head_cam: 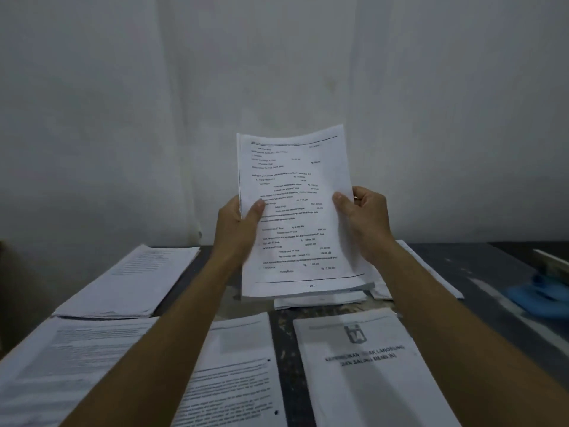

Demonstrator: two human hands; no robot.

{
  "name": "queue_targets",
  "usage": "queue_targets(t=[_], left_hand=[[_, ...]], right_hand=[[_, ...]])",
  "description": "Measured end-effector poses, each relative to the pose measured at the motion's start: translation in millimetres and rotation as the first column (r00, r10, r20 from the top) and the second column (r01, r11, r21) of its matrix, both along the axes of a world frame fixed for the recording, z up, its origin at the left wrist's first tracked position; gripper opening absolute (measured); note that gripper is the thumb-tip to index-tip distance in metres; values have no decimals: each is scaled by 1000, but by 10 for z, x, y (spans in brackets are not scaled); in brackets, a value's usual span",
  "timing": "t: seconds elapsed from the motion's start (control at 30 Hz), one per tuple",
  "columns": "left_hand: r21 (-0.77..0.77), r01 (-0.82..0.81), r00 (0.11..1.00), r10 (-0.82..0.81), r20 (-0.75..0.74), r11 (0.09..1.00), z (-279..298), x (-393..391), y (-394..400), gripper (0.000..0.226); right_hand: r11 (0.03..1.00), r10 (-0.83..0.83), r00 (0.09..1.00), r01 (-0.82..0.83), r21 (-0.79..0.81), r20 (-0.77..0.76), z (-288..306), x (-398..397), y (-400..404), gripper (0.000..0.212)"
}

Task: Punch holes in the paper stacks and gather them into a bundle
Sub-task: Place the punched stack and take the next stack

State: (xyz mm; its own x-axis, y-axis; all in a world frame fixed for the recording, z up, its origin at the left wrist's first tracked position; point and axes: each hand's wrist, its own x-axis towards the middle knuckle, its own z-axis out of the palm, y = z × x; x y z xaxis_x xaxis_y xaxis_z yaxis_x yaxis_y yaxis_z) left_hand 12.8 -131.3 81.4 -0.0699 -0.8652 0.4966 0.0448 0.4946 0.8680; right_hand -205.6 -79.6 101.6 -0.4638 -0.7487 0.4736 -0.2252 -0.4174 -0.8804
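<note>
We hold one paper stack (300,217) upright above the counter (480,272), left hand (238,224) and right hand (365,223) each gripping a side edge, thumbs in front. Step appears to be squaring the sheets. Next move probably needs the bottom edge tapped level before punching. Other stacks (234,374) lie flat below; one shows holes.

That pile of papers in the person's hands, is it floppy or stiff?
Probably a bit floppy: the held paper stack bows at its top edge while the left hand and right hand grip its sides. Its sheets look loose at the bottom, so some might slip or fan out.
</note>
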Motion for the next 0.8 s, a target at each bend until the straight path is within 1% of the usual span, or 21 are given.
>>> queue_targets(t=[0.07,0.1,0.3,0.33,0.4,0.47,0.5,0.53,0.6,0.63,0.7,0.77,0.8], left_hand=[[-57,-11,999,13,45,998,-70,-261,90,19],[-56,1,998,2,58,998,-106,-388,128,20],[79,129,981,-139,137,989,-331,-1128,354,30],[89,137,976,-149,157,987,-356,-1251,405,34],[81,151,968,-164,190,985,-398,-1487,503,50],[55,214,956,-220,193,975,-440,-1715,576,69],[22,241,948,-240,211,970,-460,-1832,601,72],[-23,253,939,-240,245,967,-475,-1950,619,66],[-87,254,925,-216,312,963,-499,-2184,631,40],[-89,265,922,-224,317,960,-517,-2294,630,28],[-82,302,913,-264,310,950,-558,-2494,635,24],[-85,316,909,-276,312,945,-570,-2676,636,22],[-84,317,909,-277,313,945,-576,-2765,618,21]], right_hand=[[997,-64,997,66,45,-44,-59,-219,132,8],[993,-92,993,97,69,-67,-90,-336,200,6],[948,-264,944,292,128,-200,-238,-1075,648,12],[940,-278,937,310,142,-212,-263,-1193,716,14],[924,-298,929,339,176,-219,-316,-1427,846,15],[909,-322,922,365,201,-215,-372,-1651,965,14],[903,-333,919,375,210,-211,-403,-1759,1019,13],[897,-343,916,385,216,-208,-434,-1864,1068,11],[880,-370,902,417,229,-223,-489,-2063,1159,6],[870,-384,892,436,231,-238,-510,-2155,1199,9],[846,-409,867,477,238,-286,-536,-2344,1275,21],[814,-434,831,527,245,-348,-536,-2531,1348,31],[807,-441,824,537,246,-355,-531,-2631,1378,36]])
